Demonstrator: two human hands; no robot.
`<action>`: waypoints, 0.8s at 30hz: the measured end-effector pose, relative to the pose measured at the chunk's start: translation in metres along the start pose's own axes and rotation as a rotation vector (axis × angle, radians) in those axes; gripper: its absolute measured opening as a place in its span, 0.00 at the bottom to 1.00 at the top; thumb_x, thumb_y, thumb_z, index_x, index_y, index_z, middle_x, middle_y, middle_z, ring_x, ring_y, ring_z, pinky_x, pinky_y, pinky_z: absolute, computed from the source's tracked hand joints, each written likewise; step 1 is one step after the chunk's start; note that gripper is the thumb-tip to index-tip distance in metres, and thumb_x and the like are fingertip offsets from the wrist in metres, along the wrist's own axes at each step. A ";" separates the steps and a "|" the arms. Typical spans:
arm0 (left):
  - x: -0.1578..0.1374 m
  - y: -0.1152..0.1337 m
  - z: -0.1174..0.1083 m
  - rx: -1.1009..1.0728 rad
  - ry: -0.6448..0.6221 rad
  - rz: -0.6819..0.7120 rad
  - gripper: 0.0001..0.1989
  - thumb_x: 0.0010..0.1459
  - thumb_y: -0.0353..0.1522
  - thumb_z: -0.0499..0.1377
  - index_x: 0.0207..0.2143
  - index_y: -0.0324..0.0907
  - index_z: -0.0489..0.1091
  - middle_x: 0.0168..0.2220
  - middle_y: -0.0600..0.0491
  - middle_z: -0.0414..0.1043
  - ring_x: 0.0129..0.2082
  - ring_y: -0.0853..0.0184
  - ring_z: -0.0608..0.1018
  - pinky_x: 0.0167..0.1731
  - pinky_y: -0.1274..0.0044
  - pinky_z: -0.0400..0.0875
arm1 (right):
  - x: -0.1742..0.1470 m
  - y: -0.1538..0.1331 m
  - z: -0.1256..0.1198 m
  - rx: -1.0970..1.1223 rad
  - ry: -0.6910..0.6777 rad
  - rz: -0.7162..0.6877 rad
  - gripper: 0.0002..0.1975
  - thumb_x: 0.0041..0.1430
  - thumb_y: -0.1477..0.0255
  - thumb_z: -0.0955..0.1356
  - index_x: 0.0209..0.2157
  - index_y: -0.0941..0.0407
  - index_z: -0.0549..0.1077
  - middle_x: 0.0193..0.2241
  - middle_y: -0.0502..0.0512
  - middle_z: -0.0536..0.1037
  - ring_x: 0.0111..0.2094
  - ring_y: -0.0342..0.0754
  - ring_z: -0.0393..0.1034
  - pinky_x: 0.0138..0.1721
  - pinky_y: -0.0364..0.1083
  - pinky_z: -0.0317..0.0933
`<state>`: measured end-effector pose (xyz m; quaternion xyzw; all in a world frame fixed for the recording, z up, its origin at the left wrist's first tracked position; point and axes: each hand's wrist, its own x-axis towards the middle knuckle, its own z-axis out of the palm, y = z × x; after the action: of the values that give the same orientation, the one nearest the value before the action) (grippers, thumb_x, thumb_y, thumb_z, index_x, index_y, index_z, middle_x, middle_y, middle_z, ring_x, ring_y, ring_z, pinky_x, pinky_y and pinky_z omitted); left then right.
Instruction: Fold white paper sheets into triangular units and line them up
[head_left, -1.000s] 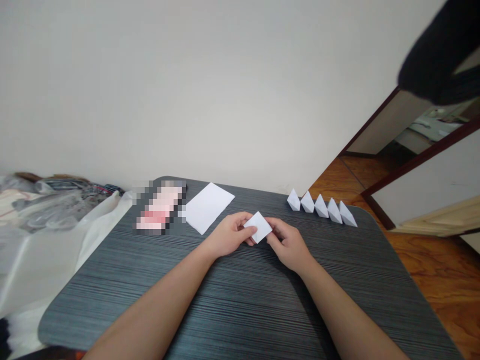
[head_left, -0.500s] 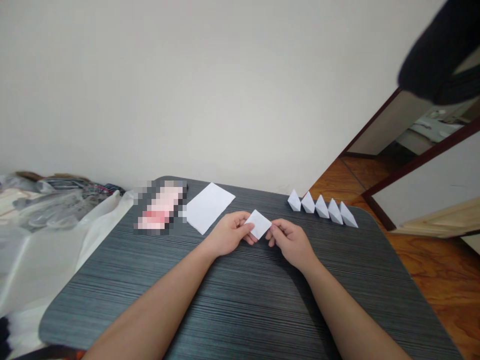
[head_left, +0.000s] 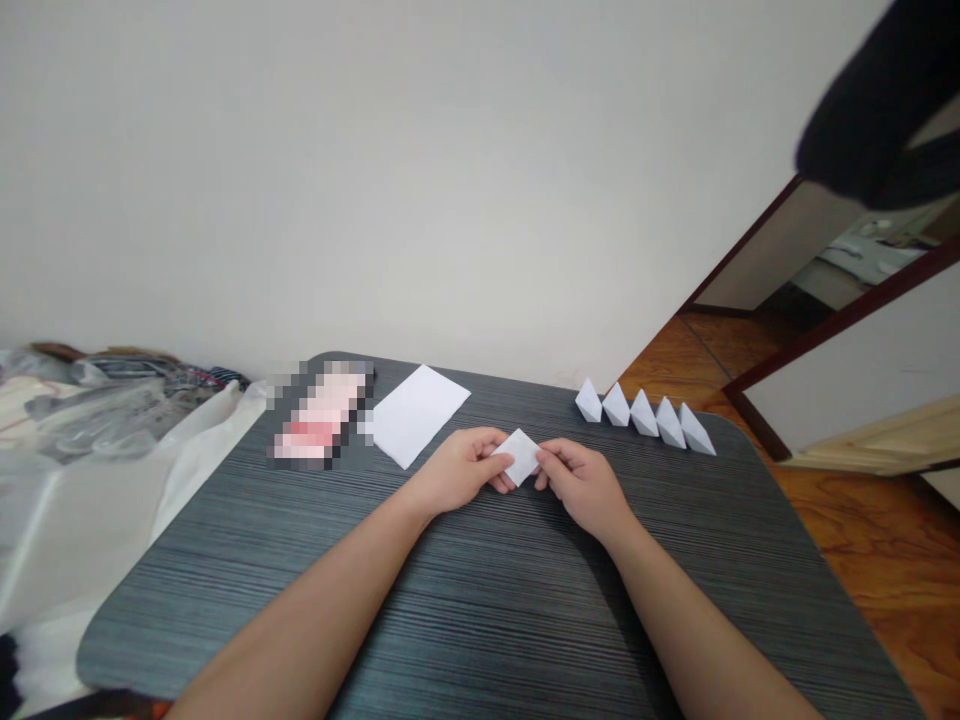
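White paper, folded into a small, crisp-edged square (head_left: 519, 455) and turned cornerwise like a diamond, sits between two bare hands over the middle of a dark table (head_left: 465, 620). The left hand (head_left: 469, 470) grips its left corner, thumb pressed flat on the smooth face, the other fingers curled beneath. The right hand (head_left: 585, 485) pinches the opposite corner between thumb and bent fingers. Whether the square touches the tabletop, I cannot tell.

Beyond the left hand lies a larger flat white sheet (head_left: 421, 415), set at a slant. Just beside it is a pixelated pink and black item (head_left: 322, 412), its detail hidden. Near the far right corner, five folded paper shapes (head_left: 643, 415) stand in a slanting row, faceted and sharply pointed.

The tabletop has fine streaked grain and rounded corners. Behind it rises a plain, pale wall (head_left: 450, 180). Crumpled clear plastic (head_left: 124, 400) is heaped to the left; to the right stretches a glossy reddish-brown wooden floor (head_left: 870, 530).
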<state>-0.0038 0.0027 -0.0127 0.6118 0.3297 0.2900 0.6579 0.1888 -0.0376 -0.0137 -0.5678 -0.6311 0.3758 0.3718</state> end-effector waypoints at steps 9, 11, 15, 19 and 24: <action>-0.001 0.004 0.000 0.049 -0.001 -0.019 0.10 0.56 0.33 0.55 0.37 0.35 0.69 0.29 0.49 0.74 0.26 0.70 0.76 0.30 0.77 0.71 | 0.000 -0.003 -0.001 -0.013 -0.008 -0.015 0.12 0.60 0.66 0.61 0.33 0.56 0.72 0.21 0.50 0.73 0.21 0.42 0.65 0.23 0.40 0.57; -0.003 0.006 0.001 0.076 0.001 -0.020 0.10 0.55 0.33 0.55 0.36 0.35 0.69 0.28 0.49 0.74 0.26 0.69 0.76 0.29 0.77 0.71 | -0.001 -0.005 0.000 -0.017 -0.031 -0.024 0.11 0.60 0.66 0.62 0.34 0.56 0.72 0.21 0.50 0.73 0.21 0.41 0.65 0.23 0.40 0.57; -0.004 0.008 0.002 0.103 0.001 -0.019 0.10 0.55 0.34 0.55 0.35 0.35 0.69 0.28 0.49 0.74 0.26 0.69 0.76 0.28 0.78 0.71 | -0.001 -0.006 0.000 -0.030 -0.062 -0.028 0.11 0.60 0.67 0.62 0.31 0.57 0.73 0.21 0.49 0.73 0.20 0.41 0.64 0.22 0.40 0.57; -0.003 0.009 0.002 0.085 -0.004 -0.013 0.11 0.55 0.35 0.56 0.36 0.35 0.69 0.28 0.49 0.74 0.25 0.69 0.76 0.28 0.78 0.71 | -0.001 -0.006 0.000 -0.024 -0.057 -0.023 0.13 0.60 0.66 0.61 0.29 0.56 0.73 0.20 0.49 0.73 0.18 0.40 0.62 0.21 0.40 0.56; -0.003 0.008 0.000 0.085 -0.031 -0.028 0.16 0.58 0.40 0.52 0.35 0.35 0.69 0.28 0.48 0.74 0.25 0.69 0.76 0.28 0.77 0.71 | 0.000 -0.003 0.000 0.031 -0.004 0.026 0.12 0.59 0.64 0.62 0.32 0.56 0.73 0.20 0.49 0.73 0.16 0.40 0.61 0.19 0.40 0.55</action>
<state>-0.0050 0.0009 -0.0047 0.6389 0.3399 0.2569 0.6405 0.1876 -0.0382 -0.0114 -0.5693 -0.6183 0.3917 0.3743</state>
